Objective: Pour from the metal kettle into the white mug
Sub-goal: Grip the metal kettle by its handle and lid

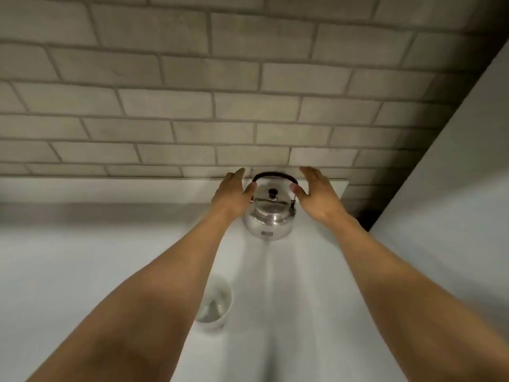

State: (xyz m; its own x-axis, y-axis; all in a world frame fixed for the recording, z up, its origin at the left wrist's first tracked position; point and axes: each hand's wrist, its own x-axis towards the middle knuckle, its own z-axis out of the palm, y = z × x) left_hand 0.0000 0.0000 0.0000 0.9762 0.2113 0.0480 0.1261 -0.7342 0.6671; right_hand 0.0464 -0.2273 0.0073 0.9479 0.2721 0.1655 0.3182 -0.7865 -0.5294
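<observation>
Kettle (268, 213), metal, standing upright at the counter's (82, 257) back; left hand (231, 195) and right hand (316, 197) flanking it, both open, gripping nothing. White mug (216, 304) waiting nearer. Advice: take the black handle (272, 176) squarely before lifting.
</observation>
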